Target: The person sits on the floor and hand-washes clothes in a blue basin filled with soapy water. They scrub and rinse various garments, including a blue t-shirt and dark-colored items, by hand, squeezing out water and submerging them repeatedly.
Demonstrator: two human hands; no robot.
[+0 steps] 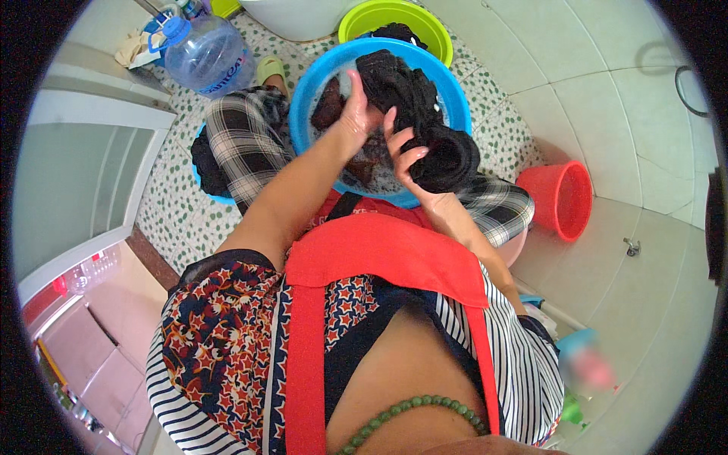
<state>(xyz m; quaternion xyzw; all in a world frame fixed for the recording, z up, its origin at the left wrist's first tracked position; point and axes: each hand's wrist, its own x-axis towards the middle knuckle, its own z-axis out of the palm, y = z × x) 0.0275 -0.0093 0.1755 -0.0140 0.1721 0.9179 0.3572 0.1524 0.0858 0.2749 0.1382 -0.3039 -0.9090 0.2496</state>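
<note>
A blue basin (302, 83) of sudsy water stands between my knees. Wet black cloth (402, 87), a garment of a kind I cannot make out, is bunched over its right side. At the cloth's left edge is my left hand (359, 114), thumb raised and apart, the other fingers partly hidden against the fabric. Facing it from the lower right, my right hand (406, 155) has bent fingers closed loosely on the same cloth. A thick fold (447, 161) hangs beside the right wrist, over the basin's rim. Dark reddish-brown cloth (328, 105) lies in the foam to the left.
Behind the basin sits a lime-green tub (434, 26) with dark cloth in it. A large clear water bottle (206, 57) stands at the far left. Left of my leg is another blue basin (220, 199) with black cloth (211, 163). At right stands a red bucket (557, 199) near the tiled wall.
</note>
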